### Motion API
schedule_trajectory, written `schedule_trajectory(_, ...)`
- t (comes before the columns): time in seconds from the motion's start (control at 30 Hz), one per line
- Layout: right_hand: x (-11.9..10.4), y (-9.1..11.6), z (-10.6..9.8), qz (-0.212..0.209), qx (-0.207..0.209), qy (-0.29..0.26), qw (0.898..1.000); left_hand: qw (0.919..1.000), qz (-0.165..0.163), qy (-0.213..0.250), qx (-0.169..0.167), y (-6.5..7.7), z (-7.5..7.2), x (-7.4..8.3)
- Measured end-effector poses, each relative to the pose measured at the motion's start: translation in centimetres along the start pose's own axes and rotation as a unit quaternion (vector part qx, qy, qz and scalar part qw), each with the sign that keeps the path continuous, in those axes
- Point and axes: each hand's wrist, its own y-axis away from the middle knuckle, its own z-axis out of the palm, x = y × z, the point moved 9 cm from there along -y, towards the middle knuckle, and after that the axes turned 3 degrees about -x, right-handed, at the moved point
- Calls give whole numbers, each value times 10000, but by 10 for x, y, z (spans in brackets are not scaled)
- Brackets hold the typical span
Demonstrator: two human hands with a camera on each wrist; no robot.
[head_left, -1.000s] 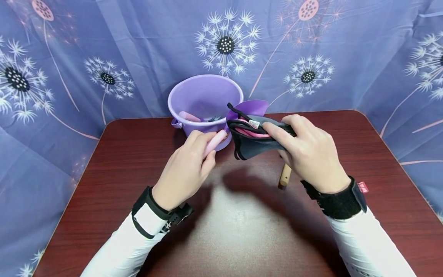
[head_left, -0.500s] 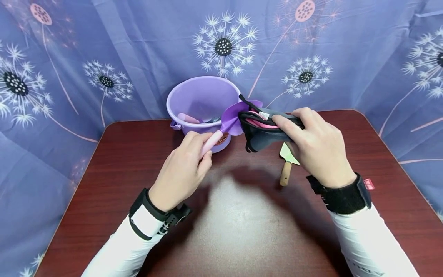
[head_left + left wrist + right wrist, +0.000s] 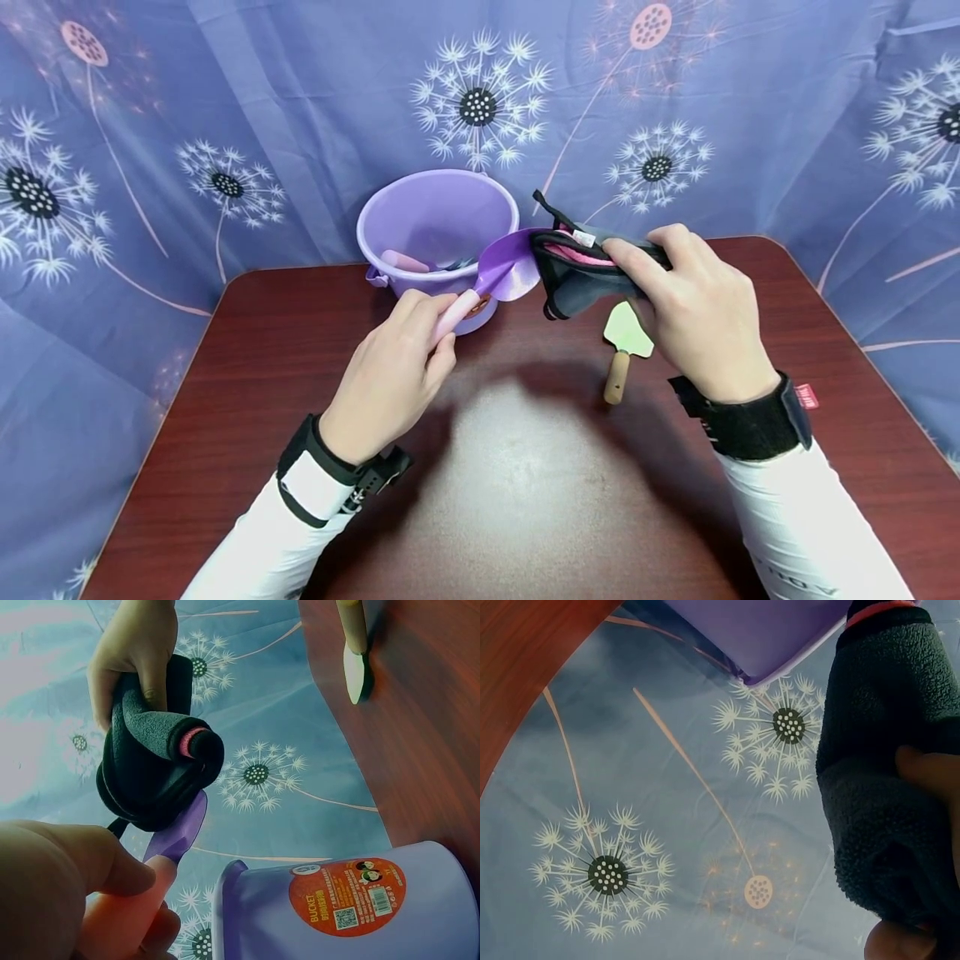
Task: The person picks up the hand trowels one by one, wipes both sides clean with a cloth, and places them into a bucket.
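My left hand (image 3: 390, 367) grips the pink handle of a purple hand trowel (image 3: 502, 265), its blade pointing up and right in the head view. With my right hand (image 3: 693, 312) I hold a folded dark grey cleaning cloth (image 3: 592, 287) with black edging, a pink inner side and a hanging loop. The cloth's folded edge overlaps the blade's far end and hides it. In the left wrist view the trowel's blade (image 3: 180, 829) lies against the rolled cloth (image 3: 161, 750). The right wrist view has the cloth (image 3: 892, 750) between thumb and fingers.
A purple bucket (image 3: 438, 179) stands at the table's back, with a pink-handled tool (image 3: 405, 262) inside. Below my right hand lies a pale green small spade (image 3: 628, 329) with a wooden handle. A blue dandelion-print curtain (image 3: 330, 125) hangs behind the dark red table (image 3: 247, 375).
My right hand and the cloth have moved right, sliding toward the blade's tip, so more purple blade shows. The green spade has come into view. My left hand has shifted slightly left and down.
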Motion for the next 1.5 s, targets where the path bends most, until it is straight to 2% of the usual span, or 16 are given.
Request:
schedule_trajectory(0.3, 4, 0, -3, 309, 74, 63, 9995, 9999, -3, -88, 58, 3, 2, 1)
schedule_trajectory(0.53, -3, -1, -7, 530, 107, 168, 9984, 9991, 173, -333, 177, 5, 8, 7)
schedule_trajectory(0.87, -23, -2, -1, 327, 109, 4, 9994, 9990, 192, -401, -98, 7, 26, 14)
schedule_trajectory(1.5, -38, -1, 1, -274, 167, -365, 9988, 9961, 583, -655, -31, 8, 32, 23)
